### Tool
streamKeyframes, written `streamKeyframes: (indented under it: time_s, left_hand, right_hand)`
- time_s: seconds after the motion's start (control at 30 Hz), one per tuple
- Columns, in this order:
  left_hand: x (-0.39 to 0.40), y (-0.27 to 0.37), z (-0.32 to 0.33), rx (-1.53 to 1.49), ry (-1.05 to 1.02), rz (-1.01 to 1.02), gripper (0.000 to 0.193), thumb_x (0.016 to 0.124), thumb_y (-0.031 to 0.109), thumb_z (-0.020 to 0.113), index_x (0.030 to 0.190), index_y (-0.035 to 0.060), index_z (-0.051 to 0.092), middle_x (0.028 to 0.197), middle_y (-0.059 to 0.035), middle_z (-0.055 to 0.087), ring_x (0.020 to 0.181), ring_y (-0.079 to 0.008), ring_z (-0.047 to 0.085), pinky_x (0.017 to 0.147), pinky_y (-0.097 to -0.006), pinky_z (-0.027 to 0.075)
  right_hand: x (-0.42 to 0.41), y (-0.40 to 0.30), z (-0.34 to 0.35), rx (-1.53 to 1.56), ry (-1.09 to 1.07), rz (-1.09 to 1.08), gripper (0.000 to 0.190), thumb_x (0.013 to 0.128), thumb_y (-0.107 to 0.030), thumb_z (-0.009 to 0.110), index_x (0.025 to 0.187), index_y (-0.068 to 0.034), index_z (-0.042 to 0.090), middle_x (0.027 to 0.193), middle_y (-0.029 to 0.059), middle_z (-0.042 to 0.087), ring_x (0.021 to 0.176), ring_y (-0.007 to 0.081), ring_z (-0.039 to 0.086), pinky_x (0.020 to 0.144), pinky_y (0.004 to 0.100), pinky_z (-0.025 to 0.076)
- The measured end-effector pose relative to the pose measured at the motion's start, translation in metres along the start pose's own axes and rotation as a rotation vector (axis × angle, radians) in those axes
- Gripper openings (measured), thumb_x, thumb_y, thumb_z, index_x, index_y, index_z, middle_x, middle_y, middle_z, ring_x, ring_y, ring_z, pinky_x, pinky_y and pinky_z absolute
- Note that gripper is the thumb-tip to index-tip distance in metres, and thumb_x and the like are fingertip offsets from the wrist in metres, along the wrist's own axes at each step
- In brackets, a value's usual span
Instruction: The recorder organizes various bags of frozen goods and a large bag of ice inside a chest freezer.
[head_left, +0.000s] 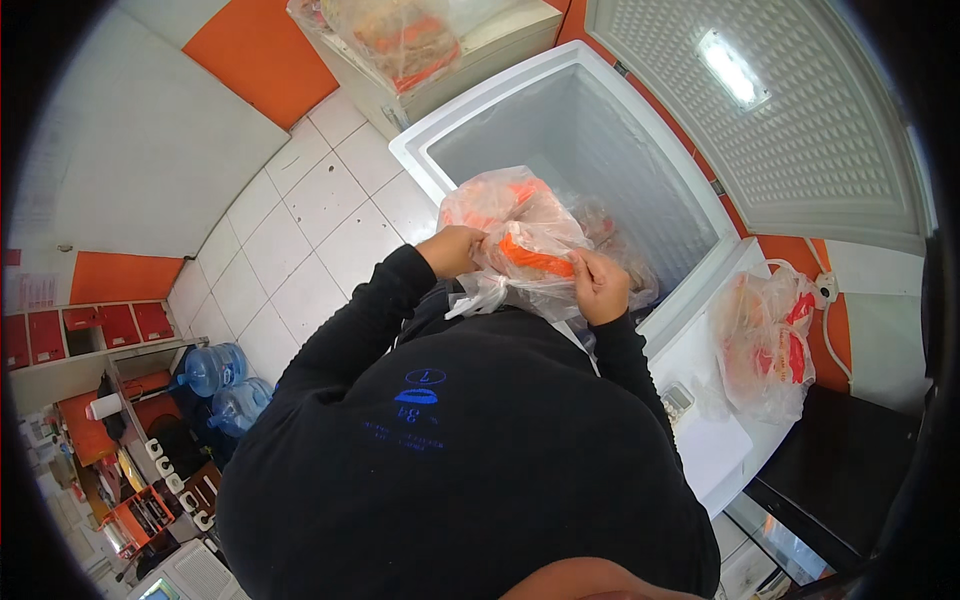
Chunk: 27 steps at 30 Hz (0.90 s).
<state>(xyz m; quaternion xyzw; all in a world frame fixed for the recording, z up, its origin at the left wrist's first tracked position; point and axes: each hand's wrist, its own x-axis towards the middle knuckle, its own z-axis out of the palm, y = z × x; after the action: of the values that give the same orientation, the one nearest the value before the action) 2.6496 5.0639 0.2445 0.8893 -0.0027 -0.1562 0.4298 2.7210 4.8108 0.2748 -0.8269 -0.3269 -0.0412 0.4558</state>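
Observation:
A translucent plastic bag (480, 199) with orange-marked packs inside is held up against the near rim of an open chest freezer (465, 127). My left hand (454, 251) grips the bag's left side. On its right side, my right hand (602, 283) pinches the plastic beside an orange strip (536, 259). A twisted white end of the bag (480, 296) hangs toward my body. Behind my right hand, more bagged packs (611, 232) lie in the freezer; their contents are too blurred to name.
The raised freezer lid (780, 142) stands at the right. A filled plastic bag (761, 341) and a calculator (677, 401) rest on the white surface beside the freezer. Another filled bag (405, 37) sits on a cabinet at the back. Large blue water bottles (214, 369) stand at the left.

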Motion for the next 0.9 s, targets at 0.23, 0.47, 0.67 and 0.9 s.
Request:
streamKeyframes:
  time_s: [0.23,0.47,0.67,0.9]
  left_hand:
    - [0.043,-0.021,-0.004,-0.009,-0.107,0.152,0.034,0.062,0.016,0.066,0.094,0.0042,0.061,0.077,-0.0125,0.059,0.073,-0.0246,0.056,0.067,-0.0333,0.043]
    - [0.059,-0.054,0.016,0.096,-0.244,0.305,0.026,0.060,0.016,0.062,0.081,0.0011,0.061,0.079,-0.0183,0.060,0.076,-0.0342,0.058,0.068,-0.0375,0.045]
    - [0.068,-0.054,-0.001,0.198,-0.374,0.288,0.035,0.064,0.015,0.063,0.096,0.0033,0.059,0.084,-0.0169,0.060,0.079,-0.0304,0.057,0.069,-0.0345,0.044]
    - [0.049,-0.068,-0.015,-0.005,-0.302,0.365,0.039,0.065,0.013,0.061,0.103,0.0054,0.058,0.086,-0.0175,0.060,0.081,-0.0305,0.058,0.072,-0.0339,0.044]
  right_hand:
    - [-0.034,0.062,0.044,0.384,0.256,0.346,0.020,0.086,-0.016,0.053,0.087,0.002,0.060,0.070,0.0054,0.060,0.065,0.0101,0.053,0.063,0.0250,0.043]
    - [-0.005,0.045,0.051,0.037,-0.466,0.661,0.041,0.072,-0.041,0.063,0.096,-0.009,0.057,0.080,0.0160,0.060,0.076,0.0283,0.058,0.068,0.0325,0.044]
    - [0.050,0.028,0.092,-0.036,-0.802,0.250,0.051,0.064,-0.037,0.073,0.099,-0.004,0.056,0.086,0.0127,0.061,0.082,0.0236,0.058,0.074,0.0323,0.043]
    - [0.029,0.046,0.079,0.223,-0.567,0.456,0.034,0.075,-0.024,0.066,0.099,-0.002,0.055,0.089,0.0090,0.062,0.078,0.0178,0.060,0.072,0.0263,0.045]
